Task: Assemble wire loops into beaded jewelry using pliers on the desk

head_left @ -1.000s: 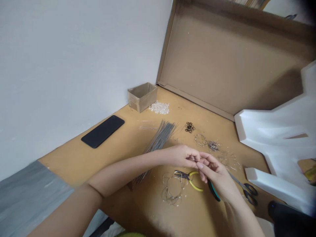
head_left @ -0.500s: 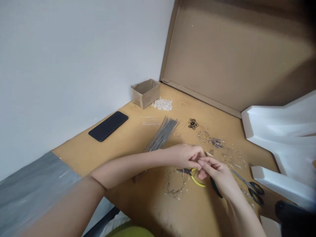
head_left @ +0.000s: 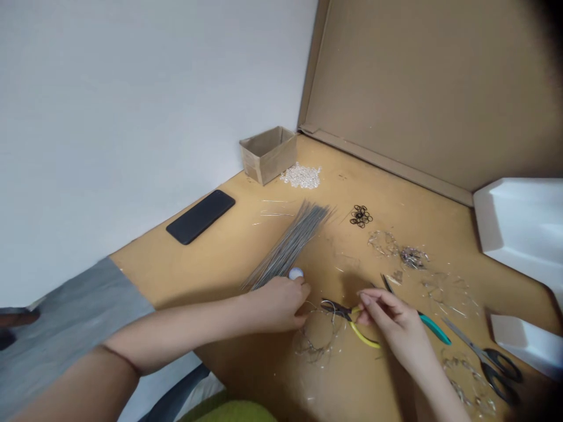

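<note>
Presently | left hand (head_left: 281, 302): part-open, by white disc (head_left: 296, 274) | right hand (head_left: 393, 322): pinched shut | either's hold: can't tell

Small craft work area: a wooden bench (head_left: 211, 264) against a plain wall (head_left: 132, 105), bearing pliers (head_left: 338, 309), scissors (head_left: 484, 353), a bundle of thin wires (head_left: 288, 246) and loose rings (head_left: 360, 216).
</note>
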The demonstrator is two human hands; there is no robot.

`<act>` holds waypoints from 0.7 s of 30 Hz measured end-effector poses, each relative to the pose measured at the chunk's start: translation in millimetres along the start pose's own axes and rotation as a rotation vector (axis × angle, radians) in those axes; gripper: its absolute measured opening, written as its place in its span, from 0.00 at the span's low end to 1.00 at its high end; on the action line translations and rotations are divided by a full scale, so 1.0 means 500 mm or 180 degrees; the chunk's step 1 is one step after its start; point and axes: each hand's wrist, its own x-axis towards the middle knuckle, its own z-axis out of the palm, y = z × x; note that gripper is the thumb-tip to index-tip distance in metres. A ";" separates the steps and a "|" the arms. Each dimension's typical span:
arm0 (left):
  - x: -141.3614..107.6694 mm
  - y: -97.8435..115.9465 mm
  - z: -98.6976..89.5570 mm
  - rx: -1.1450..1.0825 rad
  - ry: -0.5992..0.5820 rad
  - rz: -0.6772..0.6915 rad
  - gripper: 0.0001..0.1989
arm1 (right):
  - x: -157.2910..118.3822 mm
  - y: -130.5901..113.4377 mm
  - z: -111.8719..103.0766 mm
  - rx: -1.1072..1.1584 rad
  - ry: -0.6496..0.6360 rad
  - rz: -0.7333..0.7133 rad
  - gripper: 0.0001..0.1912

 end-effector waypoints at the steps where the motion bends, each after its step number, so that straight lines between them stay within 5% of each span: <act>1: 0.007 0.003 0.006 0.0077 -0.0024 0.0003 0.10 | 0.000 0.000 -0.002 0.0039 -0.0016 0.0013 0.16; 8: 0.035 0.005 0.012 0.0113 -0.0052 0.0274 0.06 | -0.004 -0.013 -0.017 0.0121 -0.0118 0.0043 0.16; 16: 0.062 0.012 -0.027 -0.1893 0.0106 0.0237 0.05 | -0.040 -0.050 -0.031 -0.0150 -0.0227 -0.0113 0.15; 21: 0.080 0.053 -0.070 -0.2270 0.0639 0.0557 0.04 | -0.070 -0.071 -0.064 -0.0301 -0.0049 -0.0383 0.14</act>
